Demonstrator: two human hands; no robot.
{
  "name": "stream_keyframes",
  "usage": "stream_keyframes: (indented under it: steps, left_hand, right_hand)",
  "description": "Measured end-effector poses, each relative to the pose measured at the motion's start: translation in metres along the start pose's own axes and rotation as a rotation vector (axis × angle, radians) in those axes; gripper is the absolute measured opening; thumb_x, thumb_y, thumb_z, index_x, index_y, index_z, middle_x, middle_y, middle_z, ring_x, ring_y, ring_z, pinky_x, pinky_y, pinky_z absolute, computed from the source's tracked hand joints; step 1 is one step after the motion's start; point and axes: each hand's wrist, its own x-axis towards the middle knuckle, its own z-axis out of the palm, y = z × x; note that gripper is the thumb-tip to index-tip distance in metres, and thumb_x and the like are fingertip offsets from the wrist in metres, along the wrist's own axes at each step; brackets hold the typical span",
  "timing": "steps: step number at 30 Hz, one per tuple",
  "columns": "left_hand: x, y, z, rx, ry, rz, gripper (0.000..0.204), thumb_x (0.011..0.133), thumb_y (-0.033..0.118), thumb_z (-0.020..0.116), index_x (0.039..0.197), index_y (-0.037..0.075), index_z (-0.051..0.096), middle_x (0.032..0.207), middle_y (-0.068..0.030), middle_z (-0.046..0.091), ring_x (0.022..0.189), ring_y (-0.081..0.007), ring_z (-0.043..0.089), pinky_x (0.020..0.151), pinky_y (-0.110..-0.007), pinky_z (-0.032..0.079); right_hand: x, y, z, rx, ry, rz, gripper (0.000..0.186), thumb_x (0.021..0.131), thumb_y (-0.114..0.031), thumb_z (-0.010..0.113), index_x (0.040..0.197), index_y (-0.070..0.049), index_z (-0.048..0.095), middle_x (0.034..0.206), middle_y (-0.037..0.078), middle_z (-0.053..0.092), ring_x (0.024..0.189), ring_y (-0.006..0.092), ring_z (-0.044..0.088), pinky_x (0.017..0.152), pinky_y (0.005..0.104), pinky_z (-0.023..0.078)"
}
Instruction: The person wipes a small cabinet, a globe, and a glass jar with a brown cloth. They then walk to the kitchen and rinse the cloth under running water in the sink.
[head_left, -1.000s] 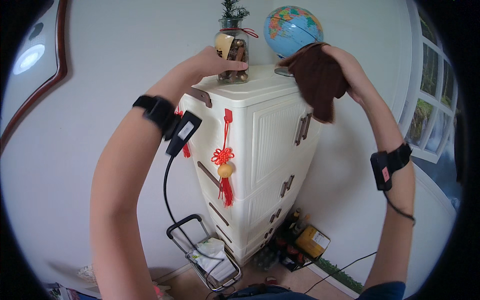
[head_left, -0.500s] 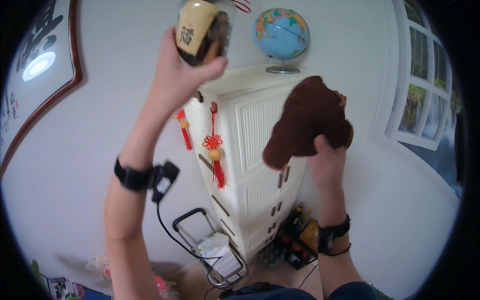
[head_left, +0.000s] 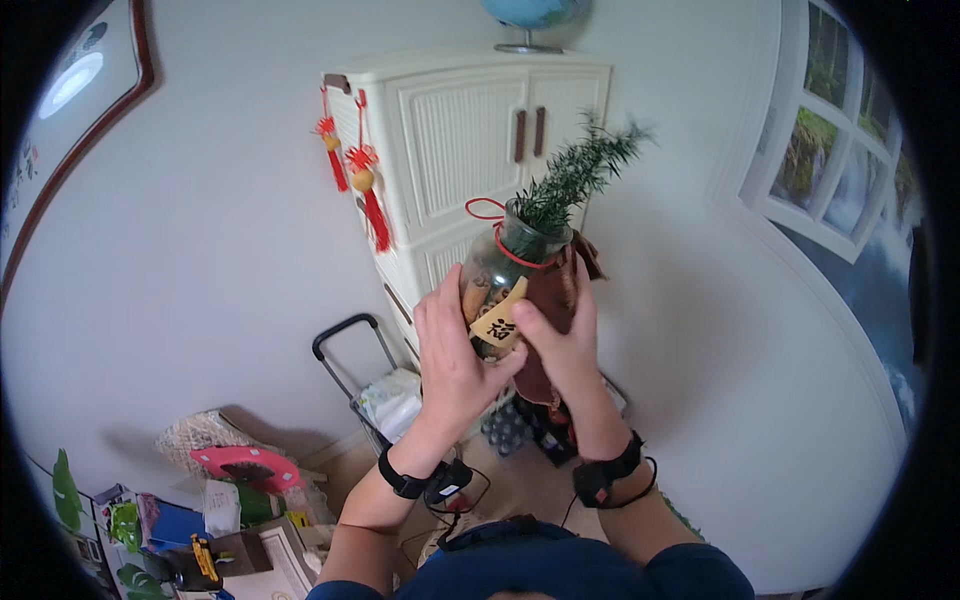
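Through the head view I see both hands close together, clamped on opposite sides of 1 glass jar (head_left: 484,277). My left hand (head_left: 450,355) wraps its lower left side; my right hand (head_left: 572,345) holds a brown cloth (head_left: 550,298) against its right side, thumb at the edge of the tan label (head_left: 497,321). The jar is up in the air before the white cabinet (head_left: 455,140), tilted with its mouth leaning right, a green sprig (head_left: 570,188) sticking out and a red cord (head_left: 524,263) round its neck. I see a globe (head_left: 530,10) on the cabinet and 2 red tassels (head_left: 377,220) hanging at the cabinet's left.
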Motion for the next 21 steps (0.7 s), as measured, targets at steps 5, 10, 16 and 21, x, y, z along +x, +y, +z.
stream_keyframes:
  steps: [5,10,16,21]
  left_hand:
    - [-0.054,0.041,0.002,-0.668,-0.345,-0.342,0.089,0.067,0.021,0.084,0.135,-0.003,0.031,0.119,-0.0148,0.054,0.111,-0.0223,0.054,0.098,-0.035,0.043]
    - [-0.075,0.038,-0.002,-1.444,-0.746,-0.745,0.094,0.073,0.029,0.082,0.145,-0.002,0.028,0.132,-0.0103,0.050,0.121,-0.0196,0.050,0.105,-0.033,0.039]
    - [-0.074,0.013,-0.005,-1.237,-0.732,-0.735,0.090,0.075,0.031,0.080,0.143,-0.003,0.031,0.131,-0.0102,0.051,0.120,-0.0193,0.049,0.104,-0.033,0.039]
    - [-0.062,-0.005,-0.020,-1.015,-0.668,-0.622,0.085,0.072,0.021,0.082,0.138,-0.004,0.034,0.128,-0.0128,0.053,0.118,-0.0201,0.051,0.103,-0.034,0.040]
  right_hand:
    - [-0.028,-0.019,-0.080,0.274,-0.254,0.426,0.071,0.077,-0.019,0.080,0.136,0.000,0.046,0.128,0.007,0.058,0.115,0.0172,0.056,0.101,0.0333,0.044]
    - [-0.069,-0.016,-0.100,0.731,-0.191,0.665,0.064,0.083,-0.038,0.075,0.132,-0.003,0.052,0.122,0.009,0.063,0.107,0.0208,0.062,0.094,0.0368,0.051]
    - [-0.074,0.035,-0.070,0.374,0.113,0.601,0.056,0.092,-0.050,0.062,0.125,-0.004,0.055,0.111,0.004,0.061,0.097,0.0127,0.058,0.085,0.0301,0.050]
    - [-0.078,0.043,-0.022,0.224,0.410,0.421,0.047,0.099,-0.043,0.053,0.122,-0.002,0.055,0.111,0.004,0.060,0.097,0.0119,0.055,0.086,0.0280,0.046]
